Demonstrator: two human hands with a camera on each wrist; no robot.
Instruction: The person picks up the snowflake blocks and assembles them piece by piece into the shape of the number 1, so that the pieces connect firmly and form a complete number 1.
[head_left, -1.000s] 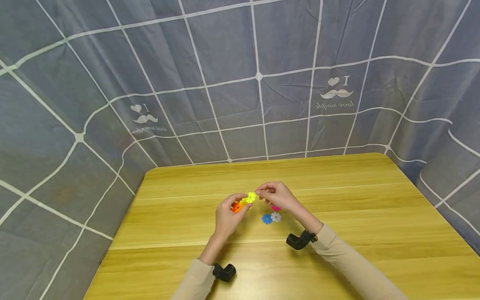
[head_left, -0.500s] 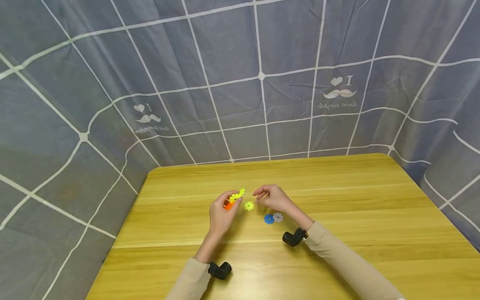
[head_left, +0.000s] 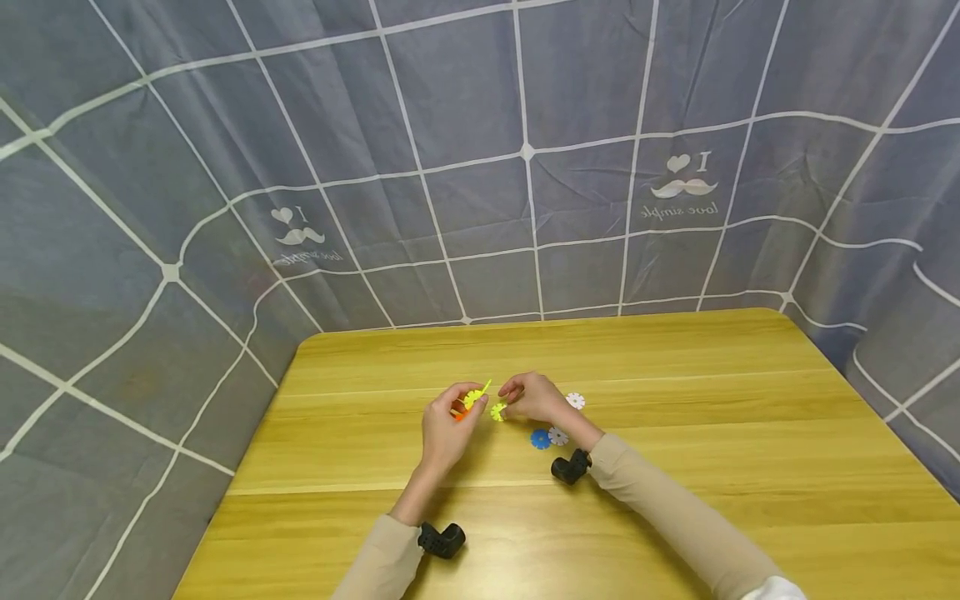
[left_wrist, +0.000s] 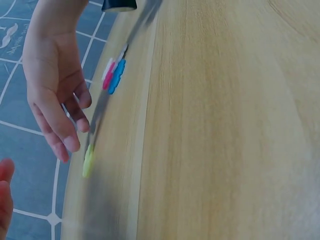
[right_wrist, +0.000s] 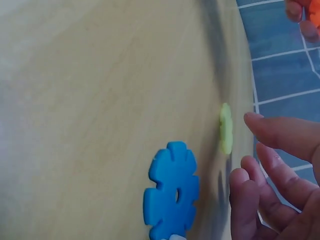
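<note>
My left hand [head_left: 442, 429] pinches a joined piece of notched plastic discs, with a yellow disc [head_left: 472, 399] and an orange disc [head_left: 461, 414] showing; one yellow disc stands edge-on at its tip. On the table below lies a loose yellow-green disc [head_left: 497, 412]. Just beside it hovers my right hand [head_left: 531, 397]. In the right wrist view, the right thumb and fingers are apart and loosely bent, with a gap to the yellow-green disc [right_wrist: 226, 129]. Part of the orange disc [right_wrist: 315, 14] appears at that view's top right corner. The left wrist view barely catches the left fingertips.
Near my right wrist lie a blue disc [head_left: 540, 439] and a greyish-white disc [head_left: 558, 436], side by side. Another white disc [head_left: 575, 401] is just beyond the right forearm. A pink disc [left_wrist: 108, 76] shows in the left wrist view. A grey curtain [head_left: 480, 208] hangs behind the wooden table [head_left: 675, 392].
My right hand has drawn away from the piece in the left hand, then lowered toward the loose yellow-green disc. The left hand has moved slightly left, still holding its piece. A white disc has come into view.
</note>
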